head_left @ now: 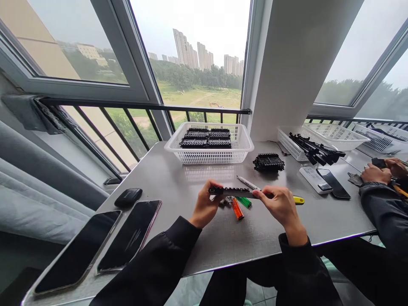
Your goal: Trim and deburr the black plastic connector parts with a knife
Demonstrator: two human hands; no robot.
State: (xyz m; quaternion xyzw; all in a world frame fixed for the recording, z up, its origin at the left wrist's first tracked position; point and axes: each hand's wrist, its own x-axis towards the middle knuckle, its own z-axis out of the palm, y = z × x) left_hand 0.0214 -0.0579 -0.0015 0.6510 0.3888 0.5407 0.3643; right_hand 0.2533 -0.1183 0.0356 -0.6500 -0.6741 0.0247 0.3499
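Observation:
My left hand (205, 205) grips one end of a black plastic part (231, 189) with a toothed upper edge. In my right hand (280, 205) is a knife (298, 200), its yellow handle end sticking out past my fingers. The knife's grey blade lies along the lower side of the black part; whether it cuts in cannot be seen. Under my hands, on the table, are an orange lighter (237, 208), a green lighter (244, 202) and a small heap of grey bits (225, 201). A white marker pen (247, 183) lies just behind the part.
A white basket (216, 158) holds stacked black parts, with another black stack (269, 162) to its right. Phones (130, 236) and a black case (128, 197) lie left. At right are a basket of black strips (314, 148), a white device (315, 180) and a co-worker's hands (376, 174).

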